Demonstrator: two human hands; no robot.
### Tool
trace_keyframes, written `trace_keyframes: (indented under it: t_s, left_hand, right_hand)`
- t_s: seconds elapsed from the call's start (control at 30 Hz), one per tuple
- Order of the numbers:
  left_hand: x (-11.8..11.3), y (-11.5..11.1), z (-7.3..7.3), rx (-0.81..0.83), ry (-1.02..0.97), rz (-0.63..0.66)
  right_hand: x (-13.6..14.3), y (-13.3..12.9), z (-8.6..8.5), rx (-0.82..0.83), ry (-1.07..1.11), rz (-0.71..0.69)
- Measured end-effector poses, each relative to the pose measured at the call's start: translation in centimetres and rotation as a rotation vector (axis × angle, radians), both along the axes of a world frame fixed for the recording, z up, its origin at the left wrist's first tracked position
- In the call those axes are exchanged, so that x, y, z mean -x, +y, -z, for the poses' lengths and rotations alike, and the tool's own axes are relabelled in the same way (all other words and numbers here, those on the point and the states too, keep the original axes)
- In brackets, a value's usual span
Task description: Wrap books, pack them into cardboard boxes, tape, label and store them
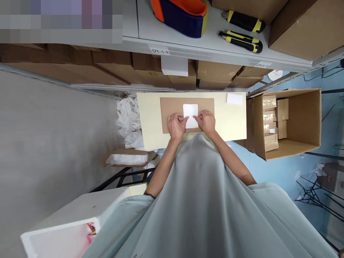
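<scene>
A white rectangular card (190,116) with a small yellow mark near its lower right corner is between my hands. I cannot tell whether it is one sheet or a thin stack. My left hand (176,126) pinches its left edge, thumb on the face and fingers curled. On the opposite edge, my right hand (206,122) has its thumb on the face and its fingers curled behind. Beneath them lies a brown cardboard sheet (172,107) on a pale yellow board (231,123). A small white slip (234,98) lies at the board's upper right.
Grey shelving (177,46) with cardboard boxes (113,66) runs along the far side. Two utility knives (243,39) and a tape dispenser (185,18) rest on it. An open carton (303,118) with small boxes stands right; white plastic bags (127,118) are left.
</scene>
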State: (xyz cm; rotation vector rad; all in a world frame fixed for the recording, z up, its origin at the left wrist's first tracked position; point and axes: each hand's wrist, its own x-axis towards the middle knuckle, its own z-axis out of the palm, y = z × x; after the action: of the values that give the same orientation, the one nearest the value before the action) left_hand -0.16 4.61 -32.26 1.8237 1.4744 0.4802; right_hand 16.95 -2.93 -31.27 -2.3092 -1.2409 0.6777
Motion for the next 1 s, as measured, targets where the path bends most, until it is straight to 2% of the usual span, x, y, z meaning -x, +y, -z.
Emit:
trace_keyframes:
  t_s: [0.07,0.13,0.2,0.3,0.37,0.43,0.57,0.73,0.93,1.0]
  left_hand:
    - [-0.4,0.2,0.0,0.016,0.004,-0.05]
    - [-1.0,0.4,-0.2,-0.016,0.009,-0.026]
    - [-1.7,0.4,-0.5,-0.087,0.013,0.135]
    - [-2.2,0.4,-0.8,-0.139,0.04,0.497]
    - [-1.6,0.8,-0.7,-0.125,0.096,0.636]
    - [-0.6,1.5,-0.4,-0.116,0.166,0.668]
    - [1.3,2.7,0.0,-0.117,0.238,0.636]
    - [1.2,2.7,-0.2,-0.119,0.292,0.625]
    - [2.0,2.4,-0.1,-0.109,0.326,0.776]
    - [2.3,2.3,0.1,-0.104,0.331,0.773]
  right_hand:
    - [0.3,0.2,0.3,0.005,0.008,0.026]
    - [0.6,0.3,0.4,0.003,-0.011,-0.011]
    - [0.8,0.5,0.5,-0.01,-0.065,-0.13]
    - [0.8,0.6,0.4,-0.019,-0.125,-0.357]
    - [0.4,0.4,0.2,-0.013,-0.133,-0.452]
    - [-0.1,0.2,0.0,-0.005,-0.137,-0.474]
    - [-0.8,-0.6,-0.4,0.007,-0.14,-0.458]
    - [-0.8,-1.5,-0.2,-0.004,-0.127,-0.528]
    - [0.0,-1.3,0.1,0.016,-0.112,-0.439]
    - [0.2,-1.1,-0.1,0.034,-0.108,-0.419]
